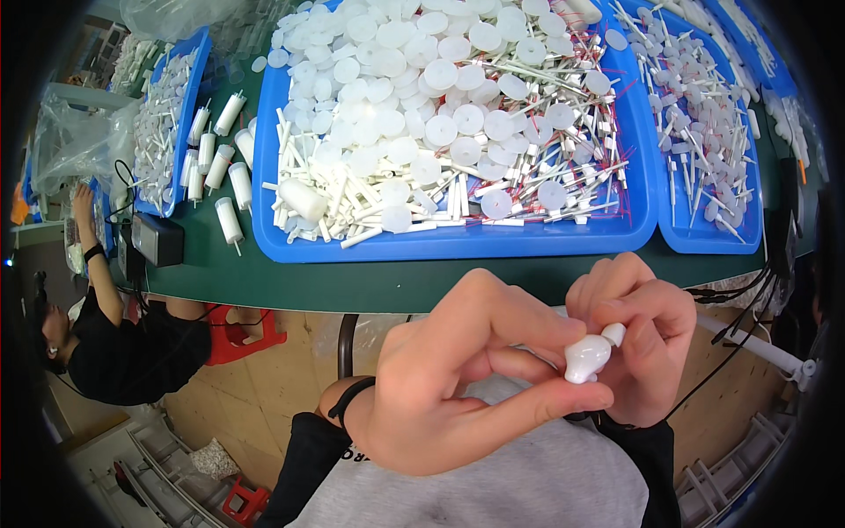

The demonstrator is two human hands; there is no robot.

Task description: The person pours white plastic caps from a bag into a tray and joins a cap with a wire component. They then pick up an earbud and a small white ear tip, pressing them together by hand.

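Observation:
In front of my chest, a small glossy white earbud (pixel 586 359) is pinched between the thumb and forefinger of my left hand (pixel 466 370). A short white ear tip (pixel 613 334) sits at its upper right end. My right hand (pixel 641 339) is closed with curled fingers around that ear tip, touching it. Both hands are just off the near edge of the green table (pixel 396 286), close together. The fingers partly hide the far side of the earbud.
Ahead lies a blue tray (pixel 458 248) heaped with white discs, tubes and red-wired parts. More blue trays (pixel 713 246) (pixel 201 79) flank it. Several white cylinders (pixel 229 220) stand on the left, near a black box (pixel 158 239). A person (pixel 114 352) sits at far left; cables hang at right.

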